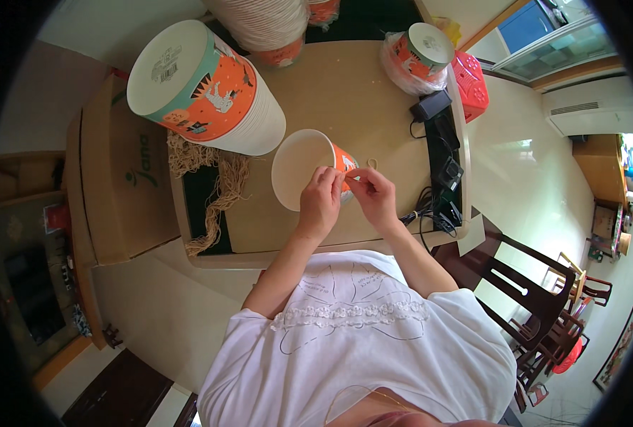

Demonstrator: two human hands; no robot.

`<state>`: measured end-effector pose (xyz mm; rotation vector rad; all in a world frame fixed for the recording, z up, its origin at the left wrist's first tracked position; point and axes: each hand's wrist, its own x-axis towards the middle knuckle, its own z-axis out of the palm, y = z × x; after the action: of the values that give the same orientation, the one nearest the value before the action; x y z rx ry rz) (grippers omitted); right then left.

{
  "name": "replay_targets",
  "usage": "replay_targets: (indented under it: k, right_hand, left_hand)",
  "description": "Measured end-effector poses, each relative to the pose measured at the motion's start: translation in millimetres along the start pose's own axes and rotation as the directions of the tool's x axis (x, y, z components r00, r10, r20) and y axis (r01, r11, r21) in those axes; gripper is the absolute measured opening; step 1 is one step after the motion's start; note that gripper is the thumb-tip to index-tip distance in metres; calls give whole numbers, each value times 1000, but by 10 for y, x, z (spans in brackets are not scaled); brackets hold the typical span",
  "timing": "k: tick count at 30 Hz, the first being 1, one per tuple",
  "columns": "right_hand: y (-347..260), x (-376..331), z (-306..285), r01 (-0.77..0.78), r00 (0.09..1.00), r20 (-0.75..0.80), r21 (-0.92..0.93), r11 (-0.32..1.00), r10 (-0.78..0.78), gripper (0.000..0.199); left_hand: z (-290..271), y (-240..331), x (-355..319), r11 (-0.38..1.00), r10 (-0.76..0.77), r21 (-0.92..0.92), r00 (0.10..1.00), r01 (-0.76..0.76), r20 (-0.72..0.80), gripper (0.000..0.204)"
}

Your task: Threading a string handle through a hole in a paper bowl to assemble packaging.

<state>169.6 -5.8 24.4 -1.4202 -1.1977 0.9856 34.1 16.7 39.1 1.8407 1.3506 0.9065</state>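
A paper bucket (293,169), white inside with an orange printed outside, lies tilted on the table with its mouth toward the left. At its orange side my left hand (321,200) and my right hand (374,197) meet, thumbs and fingers pinched together. What sits between the fingertips is too small to make out. Just beyond the right hand lies a small loop of beige cord (372,164). A tall stack of nested paper buckets (220,96) leans at the far left, and bundles of beige cord (225,192) hang beside it over the table's left part.
A large cardboard box (128,174) stands left of the table (359,78). More stacked buckets (263,21) are at the back; a wrapped bucket (419,60) and a red plastic basket (470,85) stand back right. Black adapters and cables (437,167) line the right edge. A dark chair (516,277) is nearby.
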Motion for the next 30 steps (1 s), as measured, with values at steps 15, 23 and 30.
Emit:
replay_targets:
  k: [15,23,30]
  right_hand:
    - [108,47,100,-38,999,5,17,999,38,12]
    - [71,126,92,-6,1000,17,-87,996,8,12]
    - [60,125,51,36,999,39,-166,985,-30,12]
  left_hand:
    - [-2,-90,-43,934,-170,-308,983,183,67,48]
    - [-5,-85,-27,955,-126,-262,990,137,56,37]
    - [-42,-105,-28,929,-166,-321,983,182,77,29]
